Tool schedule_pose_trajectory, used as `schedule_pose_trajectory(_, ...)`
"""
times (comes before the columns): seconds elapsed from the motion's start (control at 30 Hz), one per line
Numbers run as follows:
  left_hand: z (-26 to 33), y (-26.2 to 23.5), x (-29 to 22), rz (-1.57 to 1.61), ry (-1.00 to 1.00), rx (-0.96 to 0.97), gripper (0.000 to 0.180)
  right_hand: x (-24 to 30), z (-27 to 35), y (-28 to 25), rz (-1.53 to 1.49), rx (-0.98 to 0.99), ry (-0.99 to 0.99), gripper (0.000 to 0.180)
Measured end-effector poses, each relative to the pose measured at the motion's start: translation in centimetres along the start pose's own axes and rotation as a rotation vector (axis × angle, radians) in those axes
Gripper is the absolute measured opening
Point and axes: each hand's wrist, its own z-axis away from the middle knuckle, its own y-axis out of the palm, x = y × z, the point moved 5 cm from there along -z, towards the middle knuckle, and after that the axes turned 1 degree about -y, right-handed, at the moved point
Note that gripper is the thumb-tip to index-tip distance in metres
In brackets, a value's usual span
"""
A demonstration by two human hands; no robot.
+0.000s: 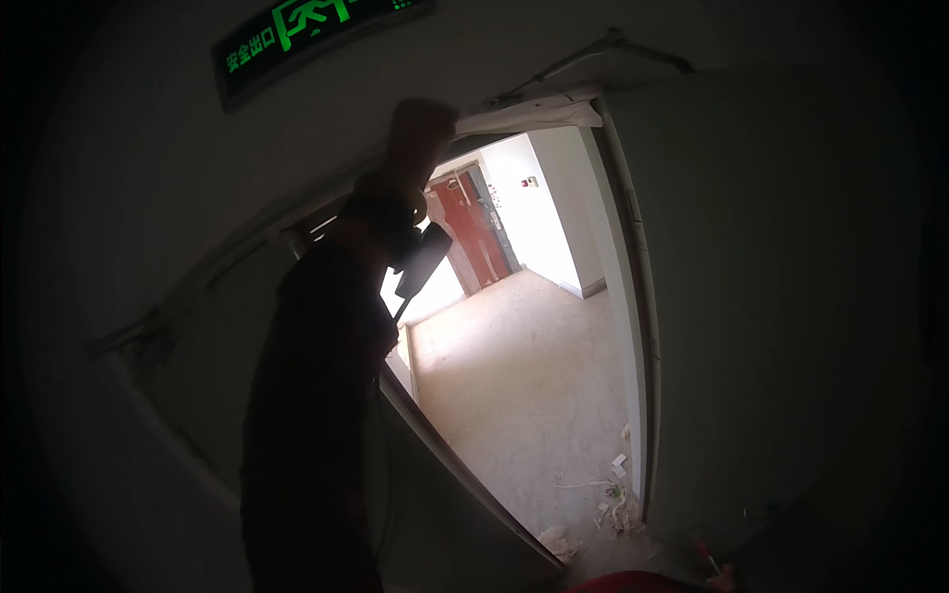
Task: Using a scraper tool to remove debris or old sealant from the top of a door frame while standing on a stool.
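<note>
L hand up at the door frame, too dark, can't tell its grip. R hand has a red-white stick down low. Door leaf swings = prob pinched L hand, imo.

This looks like a shared hallway in a building that is unfinished or under repair. A green exit sign with a running figure glows above a doorway fitted with a door closer. Beyond lie white walls, a scuffed red door and a dusty, pale floor, with scraps of debris near the threshold.
</note>
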Motion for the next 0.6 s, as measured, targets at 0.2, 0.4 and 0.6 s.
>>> schedule_pose_trajectory(0.2,3.0,-2.4,-4.0,-0.05,0.102,-0.214,0.006,1.5,0.3,-0.5,-0.017,-0.018,-0.033,0.033)
schedule_pose_trajectory(0.4,4.8,-3.9,-6.3,0.04,-0.112,-0.027,0.012,3.5,-0.6,-1.5,-0.018,-0.034,-0.055,0.037)
schedule_pose_trajectory(0.6,9.7,-5.0,-10.3,0.267,-0.058,0.231,0.012,4.5,-1.3,-0.3,0.25,0.13,-0.087,0.087)
